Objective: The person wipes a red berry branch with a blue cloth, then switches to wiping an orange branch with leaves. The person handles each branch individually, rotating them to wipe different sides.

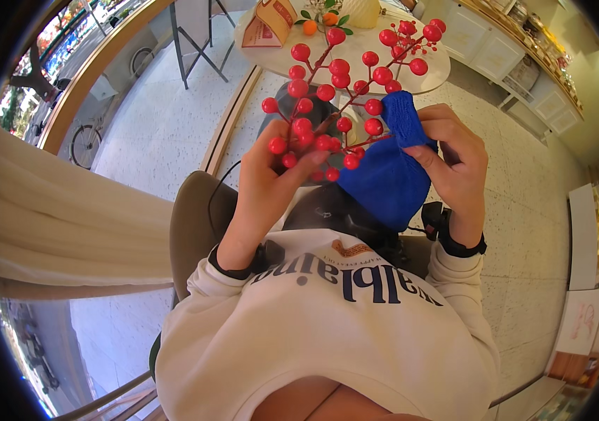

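A branching spray of glossy red artificial berries (pixel 339 67) rises in front of my chest. My left hand (pixel 273 168) is closed around its lower stems, and berries cover part of the fingers. On the other side, my right hand (pixel 452 152) pinches a blue knitted item (pixel 389 179), perhaps a hat or a sock, between thumb and fingers. Its ribbed, folded end stands up beside the berries, while the wider part hangs down over my lap. One berry twig reaches to the blue knit; whether it is caught there I cannot tell.
Ahead is a round white table (pixel 426 73) bearing a folded card sign (pixel 269 23), orange fruits (pixel 310 27) with leaves and a pale yellow object (pixel 361 12). I sit on a brown chair (pixel 186 221). A cream curtain (pixel 78 216) hangs at left; white cabinets (pixel 489 47) stand far right.
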Demonstrator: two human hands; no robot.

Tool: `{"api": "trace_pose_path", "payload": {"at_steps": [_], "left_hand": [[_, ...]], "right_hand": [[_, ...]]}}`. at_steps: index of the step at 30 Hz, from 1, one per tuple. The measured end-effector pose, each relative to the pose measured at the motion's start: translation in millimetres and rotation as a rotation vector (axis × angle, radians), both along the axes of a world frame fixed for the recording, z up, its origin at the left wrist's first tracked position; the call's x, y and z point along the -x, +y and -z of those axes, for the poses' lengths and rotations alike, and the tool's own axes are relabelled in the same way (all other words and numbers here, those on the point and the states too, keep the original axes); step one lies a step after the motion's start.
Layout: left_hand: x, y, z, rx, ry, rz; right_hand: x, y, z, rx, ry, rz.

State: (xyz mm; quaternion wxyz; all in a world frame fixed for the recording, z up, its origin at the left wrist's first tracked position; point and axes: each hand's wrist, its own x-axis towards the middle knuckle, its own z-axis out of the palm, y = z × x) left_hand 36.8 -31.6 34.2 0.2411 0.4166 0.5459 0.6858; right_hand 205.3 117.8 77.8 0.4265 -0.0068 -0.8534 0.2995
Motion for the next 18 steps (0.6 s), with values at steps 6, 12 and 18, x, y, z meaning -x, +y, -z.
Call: {"api": "trace_pose_path", "payload": {"at_steps": [6, 12, 18], "left_hand": [[3, -3, 1, 0.074, 0.236, -0.109], [1, -2, 1, 0.037, 0.261, -0.138], [1, -3, -1, -0.021, 0.133, -0.09]], "right_hand": [[3, -1, 6, 0.134, -0.002, -0.042], [6, -3, 9, 0.277, 0.002, -0.044], [11, 9, 15, 0.64, 0.345, 0.072]]}}
